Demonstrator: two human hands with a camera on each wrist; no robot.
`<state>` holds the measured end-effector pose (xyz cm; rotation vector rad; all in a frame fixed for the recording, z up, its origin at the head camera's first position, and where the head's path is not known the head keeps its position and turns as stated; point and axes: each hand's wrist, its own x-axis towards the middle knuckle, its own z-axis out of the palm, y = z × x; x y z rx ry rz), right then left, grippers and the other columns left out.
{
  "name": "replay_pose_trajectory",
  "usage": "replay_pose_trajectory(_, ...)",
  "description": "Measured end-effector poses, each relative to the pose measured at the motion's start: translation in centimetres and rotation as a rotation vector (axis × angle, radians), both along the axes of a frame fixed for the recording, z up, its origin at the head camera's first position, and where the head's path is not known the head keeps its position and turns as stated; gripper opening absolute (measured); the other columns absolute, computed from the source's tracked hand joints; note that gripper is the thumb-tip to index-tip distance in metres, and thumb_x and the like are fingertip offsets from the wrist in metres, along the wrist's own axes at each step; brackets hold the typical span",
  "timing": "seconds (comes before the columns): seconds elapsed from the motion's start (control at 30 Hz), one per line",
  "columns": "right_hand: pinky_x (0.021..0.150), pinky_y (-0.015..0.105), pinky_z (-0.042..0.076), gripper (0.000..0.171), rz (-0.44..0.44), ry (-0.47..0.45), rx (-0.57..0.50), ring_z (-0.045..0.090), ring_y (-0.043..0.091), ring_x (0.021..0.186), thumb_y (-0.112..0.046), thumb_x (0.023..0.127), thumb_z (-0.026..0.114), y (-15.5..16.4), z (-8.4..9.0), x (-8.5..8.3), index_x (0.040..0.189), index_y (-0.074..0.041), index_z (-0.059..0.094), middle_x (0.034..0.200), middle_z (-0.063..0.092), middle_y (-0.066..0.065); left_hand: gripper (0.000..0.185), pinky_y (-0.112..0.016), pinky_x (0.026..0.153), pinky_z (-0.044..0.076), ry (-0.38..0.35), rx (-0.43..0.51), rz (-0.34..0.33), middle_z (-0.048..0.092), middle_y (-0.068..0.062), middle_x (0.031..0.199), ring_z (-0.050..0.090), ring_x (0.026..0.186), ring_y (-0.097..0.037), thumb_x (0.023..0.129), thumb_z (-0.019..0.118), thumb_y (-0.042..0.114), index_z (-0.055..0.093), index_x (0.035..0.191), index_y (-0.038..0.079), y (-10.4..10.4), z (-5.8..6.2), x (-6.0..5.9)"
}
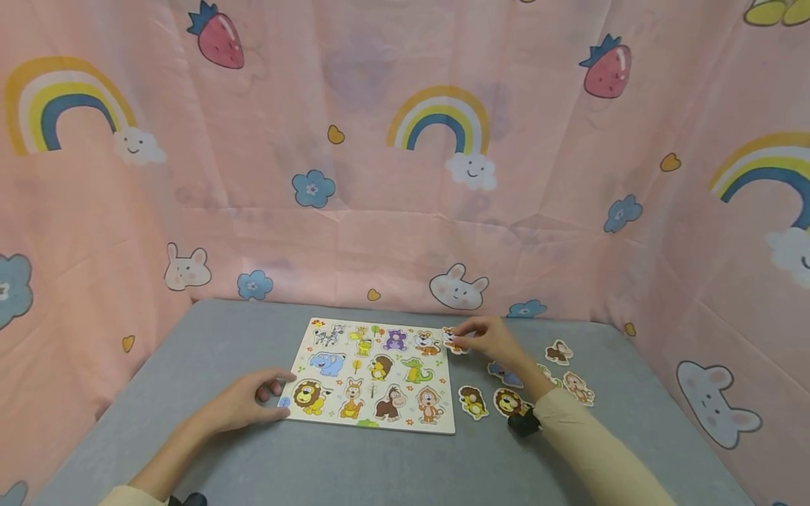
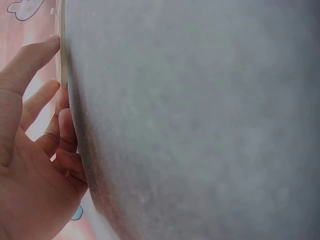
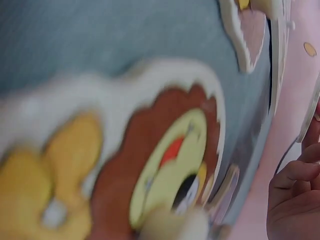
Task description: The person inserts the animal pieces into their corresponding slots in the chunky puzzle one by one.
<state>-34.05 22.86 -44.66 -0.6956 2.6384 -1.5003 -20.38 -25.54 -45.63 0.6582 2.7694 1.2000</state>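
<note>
Head view; clock faces centred on the puzzle board, which lies flat on the grey tabletop.

Left hand: at the board's edge between 8 and 9 o'clock. Thumb and index fingertip touch the edge, the other fingers loosely bent; a brace, by the look of it, rather than a grip.

Right hand: pinches a small tiger piece at 2 o'clock, overlapping the board's rim in this view. The right wrist view suggests the piece is off the tabletop. The printed tiger sits just beside it, toward 9 o'clock from the piece; the two appear to match.

Loose pieces at 3 o'clock: blue piece, a part-hidden green one, monkey piece, brown piece a touch higher. Toward 4 o'clock: hedgehog piece, then lion piece, close under the right wrist.

Handling, as judged: keep left-hand pressure light and sideways, so the board neither slides nor tips. Hold the piece level, turn it until its outline agrees with the print, lower it straight, then press gently. Raising the right wrist should spare the lion piece a nudge.
</note>
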Motion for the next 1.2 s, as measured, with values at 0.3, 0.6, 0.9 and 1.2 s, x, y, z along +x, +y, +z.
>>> replay_pose_trajectory(0.3, 0.059, 0.030, 0.046, 0.015, 0.054, 0.040, -0.005, 0.068, 0.026, 0.073, -0.011, 0.090, 0.079, -2.0, -0.2, -0.2, 0.101, -0.001, 0.077, 0.093, 0.073, 0.009, 0.054, -0.030, 0.071, 0.040, 0.006, 0.017, -0.009, 0.055, 0.000, 0.094, 0.048, 0.078, -0.013, 0.082, 0.087, 0.023, 0.064, 0.126, 0.002, 0.1, 0.1, 0.1)
replay_pose_trajectory(0.6, 0.060, 0.027, 0.045, 0.011, 0.052, 0.057, -0.005, 0.063, 0.018, 0.070, -0.008, 0.088, 0.081, -3.0, -0.7, -0.8, 0.096, -0.001, 0.078, 0.090, 0.073, 0.006, 0.054, -0.030, 0.072, 0.040, -0.015, 0.012, 0.000, 0.055, 0.000, 0.093, 0.049, 0.079, -0.014, 0.081, 0.087, 0.021, 0.064, 0.126, 0.002, 0.2, 0.2, 0.1)
replay_pose_trajectory(0.9, 0.061, 0.028, 0.047, 0.013, 0.044, 0.044, 0.002, 0.065, 0.020, 0.071, -0.011, 0.088, 0.082, -4.1, -1.1, -1.3, 0.097, -0.003, 0.078, 0.090, 0.073, 0.004, 0.055, -0.029, 0.070, 0.039, -0.044, 0.010, 0.013, 0.054, 0.001, 0.092, 0.048, 0.079, -0.015, 0.079, 0.088, 0.016, 0.064, 0.125, -0.001, 0.3, 0.2, 0.0)
replay_pose_trajectory(1.2, 0.058, 0.027, 0.047, 0.012, 0.099, 0.075, -0.047, 0.065, 0.020, 0.068, -0.003, 0.088, 0.079, -5.0, -1.3, -1.2, 0.096, 0.005, 0.076, 0.087, 0.073, 0.011, 0.054, -0.029, 0.070, 0.039, -0.073, 0.010, 0.026, 0.054, -0.001, 0.092, 0.048, 0.080, -0.018, 0.078, 0.088, 0.014, 0.064, 0.124, -0.001, 0.6, 0.8, 0.3)
